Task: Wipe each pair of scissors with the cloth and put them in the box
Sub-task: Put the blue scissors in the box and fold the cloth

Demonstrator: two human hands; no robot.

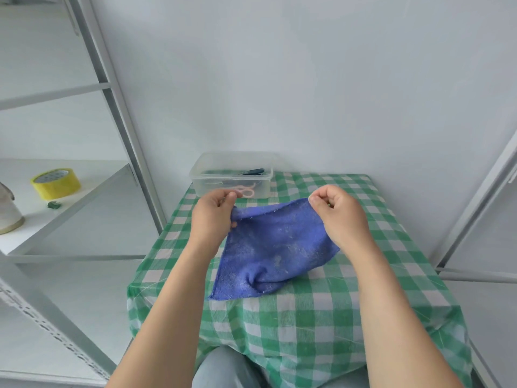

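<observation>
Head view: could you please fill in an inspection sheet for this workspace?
Surface: green-and-white checked tablecloth covers the table.
Job's things: blue terry cloth partly lifted, lower edge on the table; clear plastic box at the far edge holds pink-handled scissors and dark-handled scissors.
Clutter: yellow tape roll on the white metal shelf at left.
Hands: left hand and right hand each pinch a top corner of the cloth.
Cables: nothing seen.
Surroundings: plain white wall.
</observation>
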